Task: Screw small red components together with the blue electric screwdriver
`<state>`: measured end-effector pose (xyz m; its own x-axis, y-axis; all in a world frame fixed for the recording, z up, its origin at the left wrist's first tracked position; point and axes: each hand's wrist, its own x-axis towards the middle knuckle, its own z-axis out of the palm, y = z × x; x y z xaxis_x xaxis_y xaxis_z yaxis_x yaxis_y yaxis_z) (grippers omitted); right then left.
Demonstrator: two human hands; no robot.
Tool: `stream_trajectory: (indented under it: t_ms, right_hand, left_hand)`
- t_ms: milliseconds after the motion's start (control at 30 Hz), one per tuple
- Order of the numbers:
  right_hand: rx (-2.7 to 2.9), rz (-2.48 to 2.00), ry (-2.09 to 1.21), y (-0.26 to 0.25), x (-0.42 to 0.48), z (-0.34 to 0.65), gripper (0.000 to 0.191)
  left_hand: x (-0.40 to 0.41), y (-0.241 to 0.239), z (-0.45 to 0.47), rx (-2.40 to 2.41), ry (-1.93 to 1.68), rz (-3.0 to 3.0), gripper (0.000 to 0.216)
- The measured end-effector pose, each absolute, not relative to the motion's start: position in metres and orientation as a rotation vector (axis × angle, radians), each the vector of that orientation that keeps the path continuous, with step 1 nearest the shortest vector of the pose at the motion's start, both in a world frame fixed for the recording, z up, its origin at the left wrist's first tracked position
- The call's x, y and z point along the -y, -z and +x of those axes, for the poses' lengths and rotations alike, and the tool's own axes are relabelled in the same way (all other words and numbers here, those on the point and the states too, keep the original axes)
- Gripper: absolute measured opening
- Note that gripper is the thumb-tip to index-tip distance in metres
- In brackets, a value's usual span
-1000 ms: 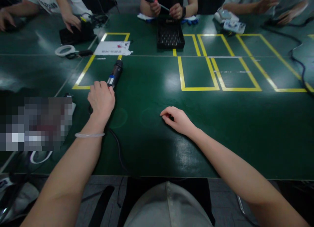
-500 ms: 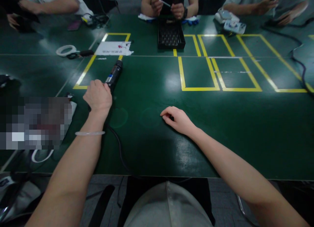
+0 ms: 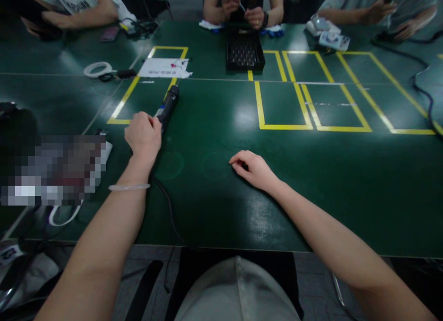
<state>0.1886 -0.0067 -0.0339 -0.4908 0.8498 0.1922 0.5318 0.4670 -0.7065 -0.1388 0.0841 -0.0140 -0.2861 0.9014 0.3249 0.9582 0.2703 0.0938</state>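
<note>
A green counter (image 3: 214, 210) lies beneath left grip (image 3: 143, 132) and right grip (image 3: 255, 168). Beyond the left, a white sheet (image 3: 161, 70) bears unreadable print. The left grasps a black tool (image 3: 170, 102) jutting ahead; the right is released, loosely curled.

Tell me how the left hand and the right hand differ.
The left hand grips a black tool; the right hand holds nothing visible. The left hand's wrist wears a pale bangle; the right hand's is bare. Both hands are ungloved, over the green table.
</note>
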Motion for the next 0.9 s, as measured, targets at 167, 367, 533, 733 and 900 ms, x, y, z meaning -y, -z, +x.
stream_trajectory:
  t_ms: [167,367,533,733,900]
  right_hand:
    - [2.180,-1.111,-0.803,0.035,0.007,0.190,0.014]
    - [2.176,-1.094,-0.814,0.034,0.007,0.191,0.014]
    - [2.179,-1.102,-0.807,0.034,0.006,0.191,0.014]
    - [2.187,-1.101,-0.802,0.034,0.006,0.191,0.014]
    - [2.171,-1.117,-0.810,0.033,0.007,0.189,0.014]
  left_hand:
    - [-0.072,0.015,-0.122,2.274,0.492,-1.932,0.046]
    - [-0.075,0.014,-0.127,2.324,0.572,-1.926,0.039]
    - [-0.081,0.020,-0.134,2.341,0.644,-1.889,0.035]
    - [-0.080,0.023,-0.133,2.310,0.598,-1.845,0.037]
    - [-0.066,0.016,-0.113,2.214,0.414,-1.928,0.043]
